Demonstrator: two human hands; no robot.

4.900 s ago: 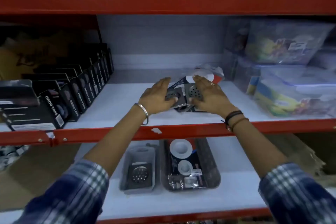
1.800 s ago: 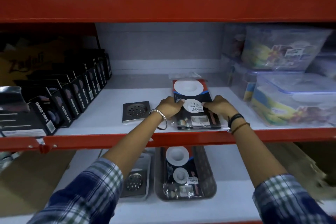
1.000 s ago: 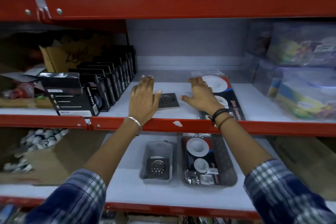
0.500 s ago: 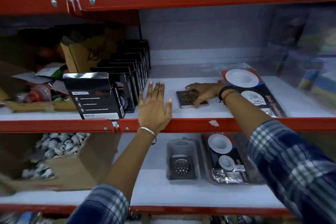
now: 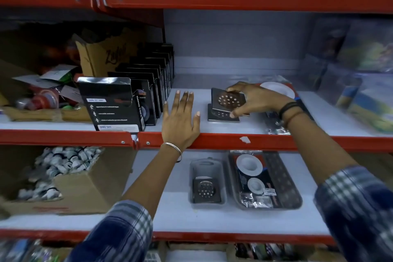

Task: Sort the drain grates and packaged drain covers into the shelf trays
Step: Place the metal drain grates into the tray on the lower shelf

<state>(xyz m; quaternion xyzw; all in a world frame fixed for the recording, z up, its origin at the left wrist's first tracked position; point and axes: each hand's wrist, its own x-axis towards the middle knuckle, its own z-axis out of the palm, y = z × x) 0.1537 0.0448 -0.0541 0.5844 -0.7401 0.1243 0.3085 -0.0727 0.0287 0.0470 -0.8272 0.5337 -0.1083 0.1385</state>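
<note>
Two hands show in my head view, both reaching onto the middle red-edged white shelf (image 5: 212, 127).

Item: my left hand (image 5: 180, 119), fingers spread and flat, palm down on the shelf's front edge, holding nothing; a thin silver bangle (image 5: 172, 149) sits on the wrist.

Item: my right hand (image 5: 255, 100), thumb and fingers pinching a square steel drain grate with round holes (image 5: 228, 100), lifted and tilted above the shelf. Dark cord bands (image 5: 290, 109) circle that wrist.

Item: a second square steel grate (image 5: 221, 116) lying flat on the shelf directly beneath the lifted one.

Item: a bagged drain cover pack with white discs on a dark card (image 5: 278, 91), flat on the same shelf, partly under my right forearm.

Item: a row of black cardboard tape boxes (image 5: 131, 102) standing to the left of my left hand.

Lower shelf: a small grey plastic tray (image 5: 207, 168) holding one square grate (image 5: 205, 190); touching it on the right, a larger dark perforated tray (image 5: 285, 178) holding one packaged drain cover (image 5: 253, 178). A brown cardboard carton of small white fittings (image 5: 61, 174) stands at the left.
</note>
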